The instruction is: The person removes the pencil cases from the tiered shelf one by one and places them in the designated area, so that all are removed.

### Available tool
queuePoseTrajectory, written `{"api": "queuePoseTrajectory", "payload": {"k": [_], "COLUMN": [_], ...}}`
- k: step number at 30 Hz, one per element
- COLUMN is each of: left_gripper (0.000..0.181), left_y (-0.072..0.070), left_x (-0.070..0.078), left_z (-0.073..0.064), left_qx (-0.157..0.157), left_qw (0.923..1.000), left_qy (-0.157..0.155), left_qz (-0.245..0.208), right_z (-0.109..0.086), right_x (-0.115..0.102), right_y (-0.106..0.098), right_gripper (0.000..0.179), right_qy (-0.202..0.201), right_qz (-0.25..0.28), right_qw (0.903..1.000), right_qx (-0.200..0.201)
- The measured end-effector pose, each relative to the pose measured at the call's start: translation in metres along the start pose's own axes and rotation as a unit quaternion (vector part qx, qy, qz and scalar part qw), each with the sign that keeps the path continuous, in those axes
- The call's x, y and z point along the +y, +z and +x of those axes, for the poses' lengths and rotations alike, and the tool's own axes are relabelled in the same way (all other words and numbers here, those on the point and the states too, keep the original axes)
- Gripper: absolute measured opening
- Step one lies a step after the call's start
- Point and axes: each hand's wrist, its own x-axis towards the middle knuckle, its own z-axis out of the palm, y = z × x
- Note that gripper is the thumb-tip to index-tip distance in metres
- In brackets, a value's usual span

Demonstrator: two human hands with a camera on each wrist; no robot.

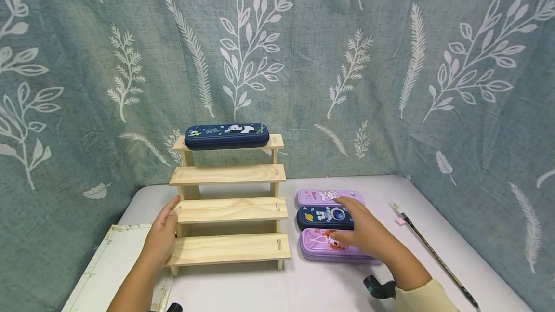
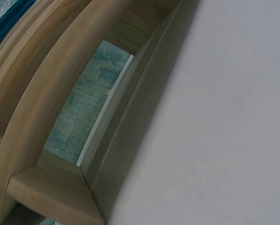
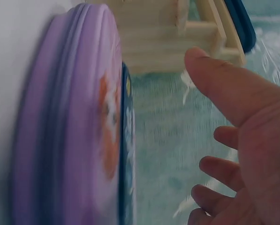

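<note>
A four-step wooden display rack (image 1: 230,210) stands left of the middle, with a navy panda pencil case (image 1: 227,136) on its top step. My left hand (image 1: 159,237) touches the rack's left side near the lower steps, its index finger straight; the other fingers are partly hidden. To the right, my right hand (image 1: 366,230) hovers over pencil cases, fingers spread and holding nothing. Under it lie a lilac case with a cartoon girl (image 1: 314,244), a navy astronaut case (image 1: 318,216) and another lilac case (image 1: 310,197) in a row. The right wrist view shows the thumb (image 3: 219,77) apart from the cases.
A writing brush (image 1: 433,253) lies along the right side, its bristle end by a small pink block (image 1: 400,221). A pale board with a leafy border (image 1: 125,264) is at left, beside the rack. Patterned green cloth (image 1: 303,85) hangs behind the white table (image 1: 234,292).
</note>
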Motion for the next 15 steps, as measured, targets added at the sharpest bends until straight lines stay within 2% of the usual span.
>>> {"api": "queuePoseTrajectory", "payload": {"k": [7, 11, 15], "left_gripper": [0.055, 0.055, 0.055], "left_y": [0.000, 0.000, 0.000], "left_x": [-0.003, -0.002, -0.003], "left_z": [0.003, 0.002, 0.002], "left_qx": [0.001, 0.000, 0.002], "left_qw": [0.9999, 1.0000, 1.0000], "left_qy": [-0.001, 0.002, 0.008], "left_qz": [-0.011, -0.005, -0.005], "right_z": [0.034, 0.050, 0.063], "right_x": [-0.036, -0.051, -0.066], "right_y": [-0.003, -0.005, -0.008], "right_gripper": [0.092, 0.092, 0.093], "right_qy": [-0.027, -0.066, -0.087], "right_qz": [-0.027, -0.068, -0.101], "right_qw": [0.9988, 0.9951, 0.9906], "right_qx": [-0.031, -0.030, -0.029]}}
